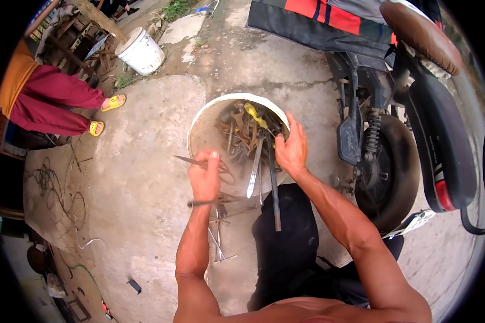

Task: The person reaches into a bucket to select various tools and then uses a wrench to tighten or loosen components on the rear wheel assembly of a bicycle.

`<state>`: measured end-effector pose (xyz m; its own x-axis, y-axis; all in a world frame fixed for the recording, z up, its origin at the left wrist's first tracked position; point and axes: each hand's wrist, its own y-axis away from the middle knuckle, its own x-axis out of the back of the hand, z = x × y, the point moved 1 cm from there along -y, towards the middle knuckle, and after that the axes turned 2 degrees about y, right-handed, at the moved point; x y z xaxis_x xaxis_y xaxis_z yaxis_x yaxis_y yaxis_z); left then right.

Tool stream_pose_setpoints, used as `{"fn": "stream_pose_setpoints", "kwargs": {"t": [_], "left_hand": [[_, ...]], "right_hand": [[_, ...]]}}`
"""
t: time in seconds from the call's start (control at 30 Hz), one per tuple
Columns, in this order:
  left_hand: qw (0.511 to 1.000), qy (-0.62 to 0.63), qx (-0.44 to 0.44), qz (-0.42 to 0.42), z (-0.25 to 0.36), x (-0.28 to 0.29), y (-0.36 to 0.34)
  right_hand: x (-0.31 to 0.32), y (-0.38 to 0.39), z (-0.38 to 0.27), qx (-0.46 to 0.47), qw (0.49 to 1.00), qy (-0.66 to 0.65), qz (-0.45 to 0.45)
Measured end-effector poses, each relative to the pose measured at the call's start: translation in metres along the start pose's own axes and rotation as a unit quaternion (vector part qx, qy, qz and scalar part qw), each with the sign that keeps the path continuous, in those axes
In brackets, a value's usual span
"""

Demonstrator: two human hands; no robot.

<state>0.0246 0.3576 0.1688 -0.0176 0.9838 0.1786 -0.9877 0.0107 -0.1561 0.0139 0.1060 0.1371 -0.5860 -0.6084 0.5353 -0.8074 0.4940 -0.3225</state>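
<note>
Concrete ground [140, 177] around the tool bucket [202, 129], motorbike [439, 134] right, white pail [143, 54] beyond.

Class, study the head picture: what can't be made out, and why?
All in the head view:
- Round white plastic bucket: its floor under the piled rusty metal tools, which cover it.
- Dark, pointed metal tool: its middle, covered by the left hand.
- Standing person in maroon trousers: head, cut off by the picture's dark rim.
- Black-seated motorcycle: front end, cut off at the upper right.
</note>
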Motion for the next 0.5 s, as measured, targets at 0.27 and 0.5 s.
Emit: {"fn": "stream_pose_setpoints", "kwargs": {"t": [0.27, 0.5], "left_hand": [[0.914, -0.281, 0.294, 0.012, -0.019, 0.166, 0.086], [0.951, -0.279, 0.127, -0.045, -0.001, 0.084, 0.061]], "right_hand": [[0.002, 0.003, -0.002, -0.006, 1.000, -0.010, -0.005], [0.006, -0.003, 0.006, -0.004, 1.000, 0.011, -0.011]]}}
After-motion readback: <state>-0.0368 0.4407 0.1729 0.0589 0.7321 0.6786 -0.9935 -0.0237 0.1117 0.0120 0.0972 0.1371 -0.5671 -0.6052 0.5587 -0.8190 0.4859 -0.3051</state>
